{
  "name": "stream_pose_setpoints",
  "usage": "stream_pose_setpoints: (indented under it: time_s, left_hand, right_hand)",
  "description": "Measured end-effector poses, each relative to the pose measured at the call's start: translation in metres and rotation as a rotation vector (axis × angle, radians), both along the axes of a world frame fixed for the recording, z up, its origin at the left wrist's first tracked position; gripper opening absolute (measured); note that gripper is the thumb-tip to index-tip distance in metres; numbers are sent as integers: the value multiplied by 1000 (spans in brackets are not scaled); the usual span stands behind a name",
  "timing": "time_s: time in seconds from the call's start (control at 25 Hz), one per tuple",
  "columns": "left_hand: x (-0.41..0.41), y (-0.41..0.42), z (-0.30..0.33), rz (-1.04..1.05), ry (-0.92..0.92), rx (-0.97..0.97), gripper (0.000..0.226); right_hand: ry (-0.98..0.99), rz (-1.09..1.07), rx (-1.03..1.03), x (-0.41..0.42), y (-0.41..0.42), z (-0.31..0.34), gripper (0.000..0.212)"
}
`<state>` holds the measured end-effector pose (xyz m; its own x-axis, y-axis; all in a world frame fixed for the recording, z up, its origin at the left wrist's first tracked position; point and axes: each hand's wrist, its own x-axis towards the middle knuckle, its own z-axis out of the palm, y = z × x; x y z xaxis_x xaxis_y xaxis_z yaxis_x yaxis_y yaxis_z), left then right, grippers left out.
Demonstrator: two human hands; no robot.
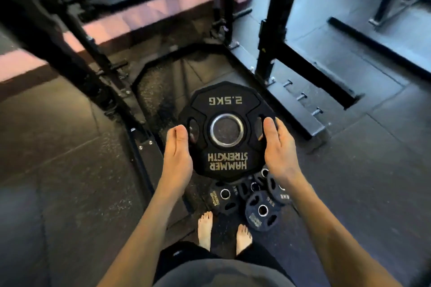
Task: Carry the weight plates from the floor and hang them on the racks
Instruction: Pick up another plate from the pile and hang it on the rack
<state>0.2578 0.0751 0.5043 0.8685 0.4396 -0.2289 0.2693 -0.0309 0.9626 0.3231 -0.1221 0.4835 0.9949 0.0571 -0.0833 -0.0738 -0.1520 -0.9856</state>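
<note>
A black 2.5 kg weight plate [226, 102] marked Hammer Strength is held flat in front of me, above the floor. My left hand [177, 156] grips its left edge with the thumb by the left grip slot. My right hand [278, 147] grips its right edge the same way. Below the plate, several smaller black plates [262, 211] lie on the rubber floor just ahead of my bare feet [205, 230]. The black rack frame [272, 30] stands ahead, right of centre.
A slanted black machine frame [77, 49] fills the left side. The rack's floor base carries short steel pegs [303, 96] to the right. A pink wall strip [140, 16] runs behind. Dark rubber flooring [373, 170] spreads to the right.
</note>
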Motion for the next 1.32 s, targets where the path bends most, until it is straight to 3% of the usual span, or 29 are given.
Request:
stream_pose_setpoints:
  time_s: [0.16, 0.36, 0.68, 1.0, 1.32]
  left_hand:
    - [-62, 3, 27, 306, -72, 35, 36]
    - [-180, 23, 47, 725, -110, 84, 35]
    - [-422, 57, 51, 1285, -158, 164, 31]
    - [-652, 124, 62, 1526, -181, 204, 37]
    - [-774, 253, 56, 1575, -198, 241, 37]
  right_hand:
    - [-52, 270, 40, -8, 36, 27, 25]
    - [-17, 698, 47, -72, 112, 48, 62]
    - [-85, 1217, 79, -281, 246, 62, 49]
    - [-96, 1457, 125, -516, 358, 72, 24]
    - [-172, 1491, 128, -637, 499, 70, 34]
